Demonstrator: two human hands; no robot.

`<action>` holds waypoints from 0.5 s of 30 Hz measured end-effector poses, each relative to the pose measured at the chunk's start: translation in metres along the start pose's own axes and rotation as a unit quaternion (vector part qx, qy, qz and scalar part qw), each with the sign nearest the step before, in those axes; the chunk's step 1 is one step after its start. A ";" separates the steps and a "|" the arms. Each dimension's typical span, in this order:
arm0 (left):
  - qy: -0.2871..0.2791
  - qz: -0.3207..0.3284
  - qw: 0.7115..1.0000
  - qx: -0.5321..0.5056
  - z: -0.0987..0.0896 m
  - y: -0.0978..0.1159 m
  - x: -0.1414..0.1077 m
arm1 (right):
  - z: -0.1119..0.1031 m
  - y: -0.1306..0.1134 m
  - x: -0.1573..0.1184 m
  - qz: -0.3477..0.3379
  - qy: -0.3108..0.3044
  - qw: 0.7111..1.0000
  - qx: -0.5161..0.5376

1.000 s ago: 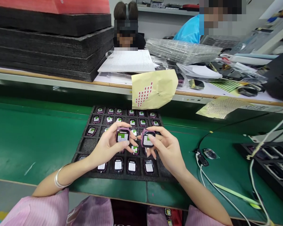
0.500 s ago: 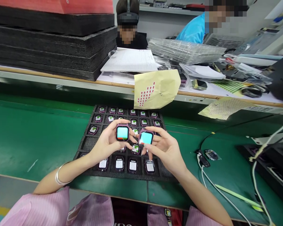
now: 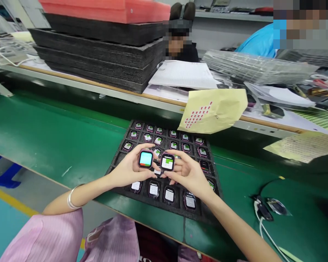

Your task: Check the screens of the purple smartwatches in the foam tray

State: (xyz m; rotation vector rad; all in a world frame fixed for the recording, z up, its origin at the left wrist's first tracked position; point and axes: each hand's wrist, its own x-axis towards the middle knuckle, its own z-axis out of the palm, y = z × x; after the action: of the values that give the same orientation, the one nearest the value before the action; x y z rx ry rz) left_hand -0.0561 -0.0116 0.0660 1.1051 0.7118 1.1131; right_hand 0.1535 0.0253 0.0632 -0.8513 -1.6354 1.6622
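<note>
Left watch – cyan screen, orange-red lower strip; right watch – white-green screen; both purple-rimmed, held side by side.

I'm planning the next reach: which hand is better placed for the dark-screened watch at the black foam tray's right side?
Probably the right hand: it is nearer the dark-screened square watch, the left hand farther. Both hold purple-framed square watches, so either may need freeing.

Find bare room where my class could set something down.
The widest bare patch of green table lies left of the tray, below the shelf. A smaller one lies beyond the right forearm, between tray and black plug. Crowded: the shelf, with foam stack and papers, and the tray, where left hand and right hand each hold a watch.
</note>
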 end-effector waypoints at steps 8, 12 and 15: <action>0.035 0.012 0.982 0.186 -0.059 -0.015 -0.013 | 0.036 0.056 0.062 -0.110 -0.048 0.892 -0.436; 0.041 0.046 0.848 0.526 -0.098 -0.019 -0.011 | 0.049 0.064 0.065 -0.112 -0.066 0.867 -0.481; 0.015 0.025 0.805 0.592 -0.123 -0.024 -0.008 | 0.052 0.055 0.056 -0.119 -0.068 0.849 -0.510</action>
State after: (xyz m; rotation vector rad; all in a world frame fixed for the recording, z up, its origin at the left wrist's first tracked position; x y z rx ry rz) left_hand -0.1598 0.0198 0.0027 2.1534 1.4932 0.6443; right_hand 0.0783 0.0395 0.0082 -0.9323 -2.6349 0.5874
